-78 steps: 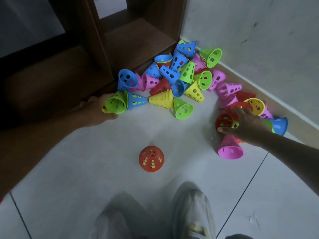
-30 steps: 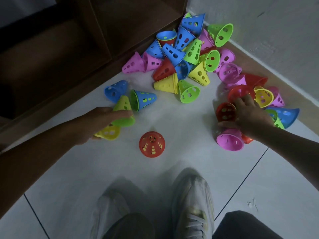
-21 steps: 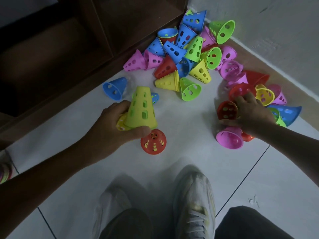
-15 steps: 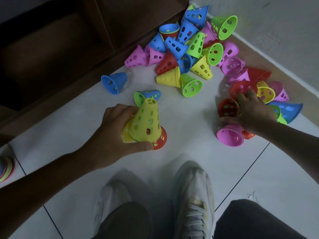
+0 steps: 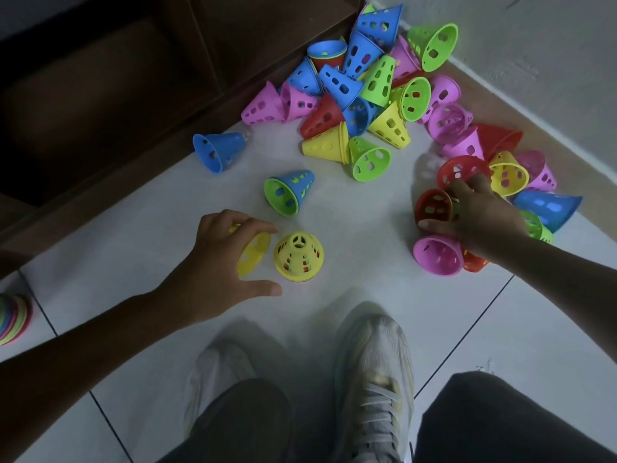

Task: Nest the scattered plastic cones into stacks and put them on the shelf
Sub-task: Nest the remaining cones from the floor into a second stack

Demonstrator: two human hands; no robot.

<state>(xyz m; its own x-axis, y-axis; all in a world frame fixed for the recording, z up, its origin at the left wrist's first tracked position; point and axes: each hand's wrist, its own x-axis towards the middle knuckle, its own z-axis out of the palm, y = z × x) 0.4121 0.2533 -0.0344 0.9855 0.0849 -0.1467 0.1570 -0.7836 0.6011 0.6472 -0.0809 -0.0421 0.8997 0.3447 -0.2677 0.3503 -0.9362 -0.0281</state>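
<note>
Many holed plastic cones lie heaped on the white floor by the wall corner. A yellow-green cone stands upright over a red cone, whose colour shows through its holes. Just left of it, my left hand holds a yellow cone sideways in its curled fingers. A blue cone with a green one nested inside lies behind, and a single blue cone rests near the shelf. My right hand grips a red cone among the red, pink and yellow cones at the right.
A dark wooden shelf fills the upper left, its base along the floor. A stack of nested cones shows at the left edge. My two shoes stand at the bottom. A pale wall bounds the right.
My left hand brought the yellow-green cone down over the red cone on the floor and let go of it, keeping the yellow cone. My right hand stayed on the red cones.
</note>
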